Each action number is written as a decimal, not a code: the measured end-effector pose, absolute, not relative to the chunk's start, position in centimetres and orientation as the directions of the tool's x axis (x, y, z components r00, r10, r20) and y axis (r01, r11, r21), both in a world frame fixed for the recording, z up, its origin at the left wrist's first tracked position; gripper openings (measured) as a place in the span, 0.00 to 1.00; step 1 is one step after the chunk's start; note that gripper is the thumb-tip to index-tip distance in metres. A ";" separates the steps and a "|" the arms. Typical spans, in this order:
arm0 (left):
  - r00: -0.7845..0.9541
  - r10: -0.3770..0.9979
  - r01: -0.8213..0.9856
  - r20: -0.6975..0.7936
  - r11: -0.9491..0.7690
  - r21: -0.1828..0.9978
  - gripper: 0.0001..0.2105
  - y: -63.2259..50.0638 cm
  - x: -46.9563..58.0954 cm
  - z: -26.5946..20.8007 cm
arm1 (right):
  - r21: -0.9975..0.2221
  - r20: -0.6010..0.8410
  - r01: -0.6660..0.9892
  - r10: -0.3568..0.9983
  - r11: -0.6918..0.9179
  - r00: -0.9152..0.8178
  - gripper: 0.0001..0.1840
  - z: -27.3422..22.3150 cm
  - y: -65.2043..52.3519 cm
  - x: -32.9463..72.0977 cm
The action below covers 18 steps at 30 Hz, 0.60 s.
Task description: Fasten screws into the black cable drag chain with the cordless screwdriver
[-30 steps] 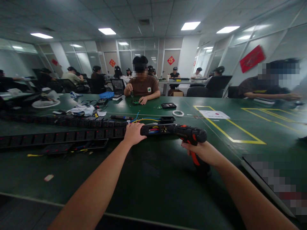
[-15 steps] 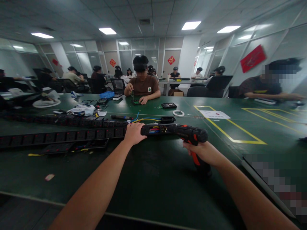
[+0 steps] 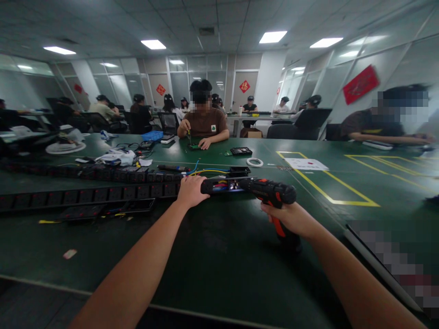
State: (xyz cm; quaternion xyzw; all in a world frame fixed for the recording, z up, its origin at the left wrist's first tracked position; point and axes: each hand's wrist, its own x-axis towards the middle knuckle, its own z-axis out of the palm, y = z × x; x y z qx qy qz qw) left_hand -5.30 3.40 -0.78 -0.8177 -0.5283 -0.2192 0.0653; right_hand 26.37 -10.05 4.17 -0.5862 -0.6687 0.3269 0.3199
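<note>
My left hand [image 3: 192, 191] is wrapped over a long black power strip [image 3: 116, 194] near its right end, pressing it on the table. Right of that hand the strip lies open, with coloured wires [image 3: 220, 185] visible inside. My right hand [image 3: 290, 218] grips a black and orange cordless drill [image 3: 269, 189] by its handle. The drill points left, its nose at the opened end of the strip, where a bright light shows. Its bit tip is too small to make out.
Behind the strip are another row of sockets [image 3: 113, 174], a black screwdriver [image 3: 173, 168] and a small black box [image 3: 239, 171] with blue and yellow wires. A white ring [image 3: 254, 162] and a paper sheet [image 3: 306, 164] lie farther off. A co-worker [image 3: 203, 123] sits opposite.
A bright light now shines at the drill's nose, on the open end of the strip. Both hands have kept nearly the same place and grip.
</note>
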 end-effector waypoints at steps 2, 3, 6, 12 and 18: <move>0.348 0.837 0.891 0.422 -0.435 0.128 0.29 3.4 -5.3 -0.7 | -0.808 0.046 0.579 0.992 0.105 -0.114 0.18 4.2 -10.1 26.3; 0.346 0.840 0.892 0.418 -0.432 0.130 0.29 3.3 -5.3 -0.7 | -0.806 0.050 0.583 0.992 0.108 -0.115 0.18 4.2 -10.1 26.3; 0.339 0.844 0.895 0.415 -0.426 0.135 0.29 3.3 -5.3 -0.7 | -0.804 0.055 0.585 0.993 0.108 -0.108 0.18 4.2 -10.1 26.3; 0.348 0.830 0.888 0.437 -0.440 0.130 0.29 3.4 -5.4 -0.8 | -0.810 0.054 0.576 0.991 0.114 -0.121 0.18 3.9 -9.9 26.5; 0.337 0.844 0.897 0.417 -0.422 0.129 0.29 3.3 -5.3 -0.7 | -0.814 0.046 0.571 0.992 0.104 -0.115 0.18 3.9 -9.9 26.5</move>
